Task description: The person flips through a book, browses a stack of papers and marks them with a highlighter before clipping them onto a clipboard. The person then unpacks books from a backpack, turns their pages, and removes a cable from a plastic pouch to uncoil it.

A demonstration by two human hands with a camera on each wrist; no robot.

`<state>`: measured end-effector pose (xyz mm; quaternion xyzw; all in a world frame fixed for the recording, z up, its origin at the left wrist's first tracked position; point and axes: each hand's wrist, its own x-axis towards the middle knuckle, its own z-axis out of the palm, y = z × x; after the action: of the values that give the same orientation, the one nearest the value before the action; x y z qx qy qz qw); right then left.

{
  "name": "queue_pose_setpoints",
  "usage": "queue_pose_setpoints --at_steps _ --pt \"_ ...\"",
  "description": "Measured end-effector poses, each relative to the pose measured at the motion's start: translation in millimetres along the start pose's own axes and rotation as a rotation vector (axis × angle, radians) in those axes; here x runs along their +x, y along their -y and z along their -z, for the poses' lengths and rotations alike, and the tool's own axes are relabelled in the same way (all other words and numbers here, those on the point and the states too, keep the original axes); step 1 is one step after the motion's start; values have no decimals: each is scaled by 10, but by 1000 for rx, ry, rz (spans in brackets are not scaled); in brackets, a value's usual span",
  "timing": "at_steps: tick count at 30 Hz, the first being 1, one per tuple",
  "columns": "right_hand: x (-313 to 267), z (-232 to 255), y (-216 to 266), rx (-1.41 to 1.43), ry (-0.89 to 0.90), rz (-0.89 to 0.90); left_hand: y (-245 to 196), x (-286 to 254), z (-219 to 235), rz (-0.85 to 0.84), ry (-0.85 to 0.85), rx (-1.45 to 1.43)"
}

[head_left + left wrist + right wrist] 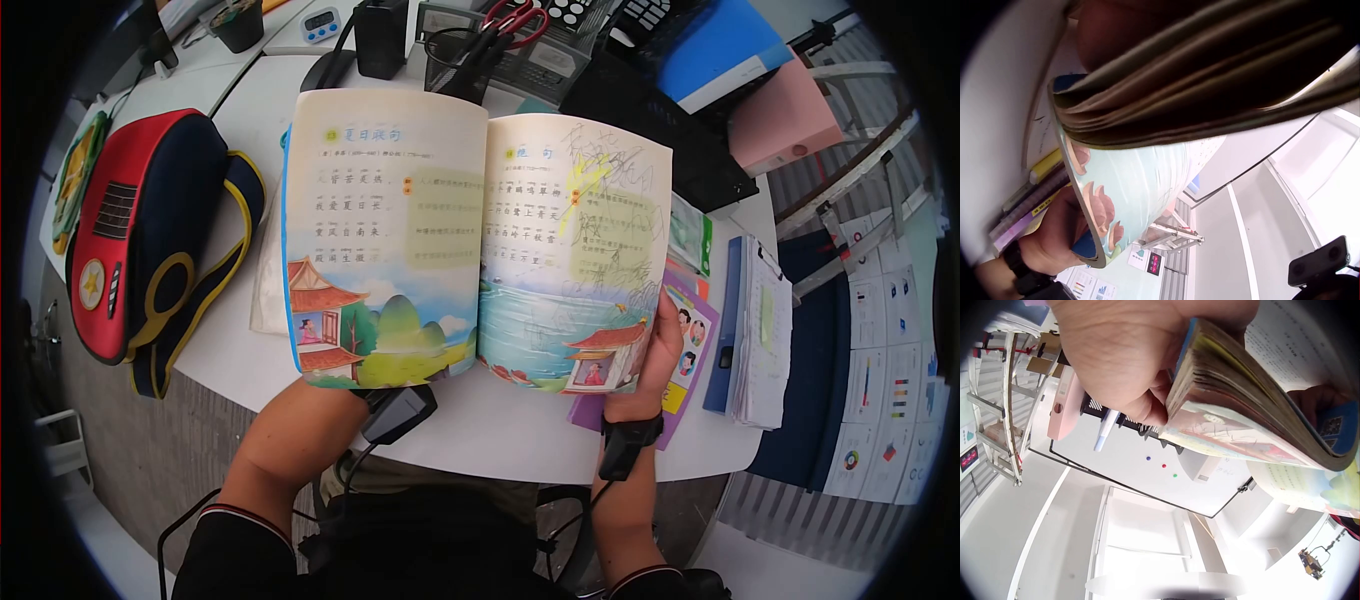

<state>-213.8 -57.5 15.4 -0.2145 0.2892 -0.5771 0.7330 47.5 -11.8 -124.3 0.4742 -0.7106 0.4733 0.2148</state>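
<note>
An open picture textbook (400,330) with Chinese verses is held up before me, its pages facing the head camera. Pencil scribbles and yellow marker cover part of its right page. My right hand (655,350) grips the lower right edge; in the right wrist view that hand (1122,356) curls round the page block. At the lower left, my left wrist runs behind the textbook, so most of the left hand is hidden in the head view. The left wrist view shows part of the left hand (1104,37) against the cover side, beside the fanned pages.
On the white table (220,360) lies a red and navy cap-shaped bag (130,230) at left. A purple booklet (690,370) and a blue clipboard with papers (755,340) are at right. Behind the textbook stand a pen holder with scissors (490,50) and a small timer (321,24).
</note>
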Motion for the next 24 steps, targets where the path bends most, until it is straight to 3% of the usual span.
queue_pose_setpoints --at_steps 3,4,6,7,9,13,15,16,17,20,24 --pt "-16 130 10 39 79 -45 97 106 121 98 68 -407" --pt "-33 179 4 39 78 -45 37 56 60 97 68 -408" --pt "-54 279 -9 -23 420 10 -141 -78 -111 -76 -154 120" --pt "-30 327 -9 -23 420 11 -60 35 -17 -77 -155 120" --pt "29 318 -5 -260 -53 1 117 221 194 -129 -88 -15" --pt "20 88 -26 -67 25 24 185 238 143 -123 -198 106" --pt "20 67 -9 28 413 36 169 227 140 -138 -198 125" --pt "23 93 -19 -109 303 49 185 225 133 -145 -198 134" --pt "24 73 -18 -107 304 49 182 224 135 -152 -198 142" --pt "22 -3 -30 36 52 -39 217 210 135 -177 -197 170" --pt "32 -10 -42 34 65 -50 417 177 128 -245 -190 222"
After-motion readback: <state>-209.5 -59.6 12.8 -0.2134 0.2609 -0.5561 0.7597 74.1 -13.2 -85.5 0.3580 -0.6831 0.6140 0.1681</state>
